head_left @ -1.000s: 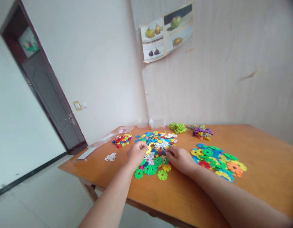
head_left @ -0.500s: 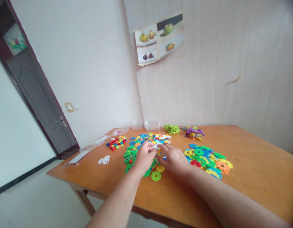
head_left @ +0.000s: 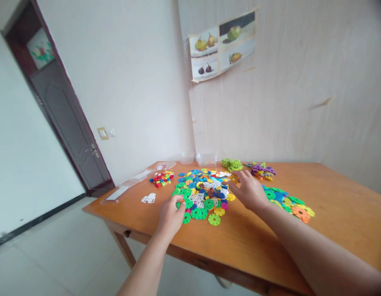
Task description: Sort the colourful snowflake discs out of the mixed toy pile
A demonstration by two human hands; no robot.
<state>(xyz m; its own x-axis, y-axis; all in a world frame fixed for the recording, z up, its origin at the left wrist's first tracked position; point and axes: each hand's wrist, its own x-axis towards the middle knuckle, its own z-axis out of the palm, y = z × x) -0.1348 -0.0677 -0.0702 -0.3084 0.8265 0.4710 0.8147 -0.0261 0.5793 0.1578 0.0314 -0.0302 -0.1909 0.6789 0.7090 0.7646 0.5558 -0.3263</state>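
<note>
A heap of flat, notched plastic discs [head_left: 205, 190] in green, blue, yellow and white lies in the middle of the wooden table [head_left: 338, 218]. My left hand [head_left: 170, 213] rests at the heap's near left edge, fingers curled against the green discs there; what they grip is hidden. My right hand [head_left: 249, 190] hovers between the heap and a second spread of discs [head_left: 291, 202] to its right. Its thumb and fingers pinch a yellow disc [head_left: 234, 179].
Far side of the table: a green clump [head_left: 231, 164], a purple and orange clump [head_left: 262, 170] and clear tubs [head_left: 205, 158]. At the left lie small coloured bricks [head_left: 162, 179], white pieces [head_left: 149, 199] and a clear plastic sleeve [head_left: 128, 187]. A dark door [head_left: 70, 127] stands left.
My hands were together over the heap and have parted. The left dropped to the near left edge; the right lifted to the right with a yellow disc. The view shifted a little.
</note>
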